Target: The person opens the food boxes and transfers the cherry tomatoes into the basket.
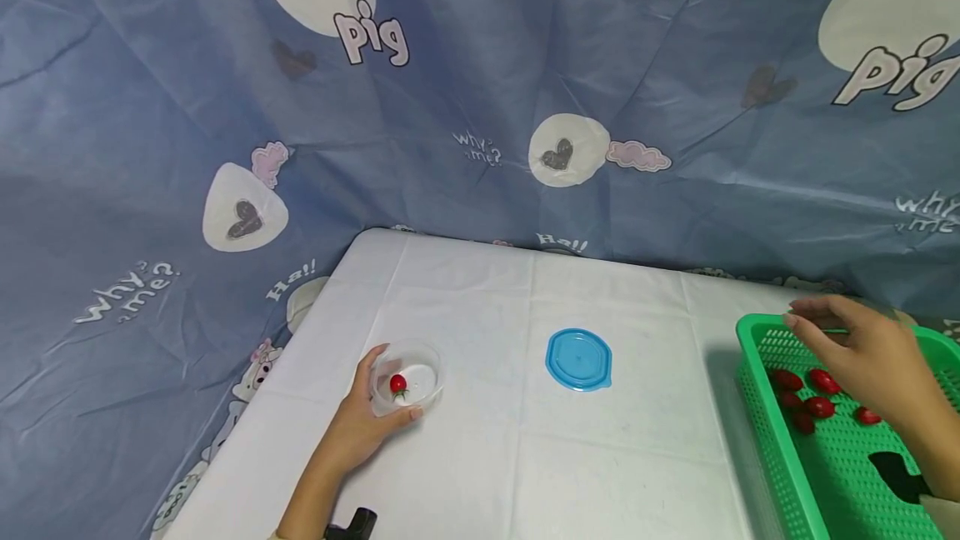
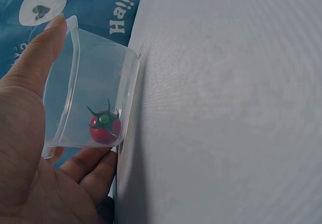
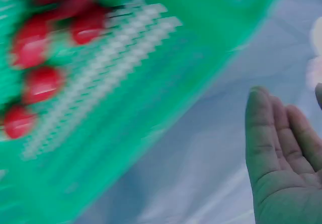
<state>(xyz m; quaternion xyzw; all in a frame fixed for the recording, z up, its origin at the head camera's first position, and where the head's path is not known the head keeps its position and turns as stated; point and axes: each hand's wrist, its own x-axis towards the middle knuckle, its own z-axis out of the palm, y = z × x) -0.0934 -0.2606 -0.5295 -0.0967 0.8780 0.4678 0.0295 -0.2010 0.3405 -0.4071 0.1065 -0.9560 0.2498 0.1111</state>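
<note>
My left hand (image 1: 362,430) grips a clear plastic container (image 1: 425,354) from its left side, thumb on one side and fingers on the other. Inside lies one cherry tomato (image 1: 398,384) with its green stem on; the left wrist view shows that tomato (image 2: 104,128) low against the container wall (image 2: 98,68). My right hand (image 1: 873,352) hovers over the far left rim of a green basket (image 1: 776,432), holding nothing. Its fingers (image 3: 261,133) look extended in the right wrist view. Several red cherry tomatoes (image 1: 821,407) lie in the basket's left part.
A blue lid (image 1: 579,359) lies flat on the white tablecloth (image 1: 480,457) between the container and the basket. Behind the table hangs a blue printed curtain (image 1: 465,90), which also runs down along the table's left edge.
</note>
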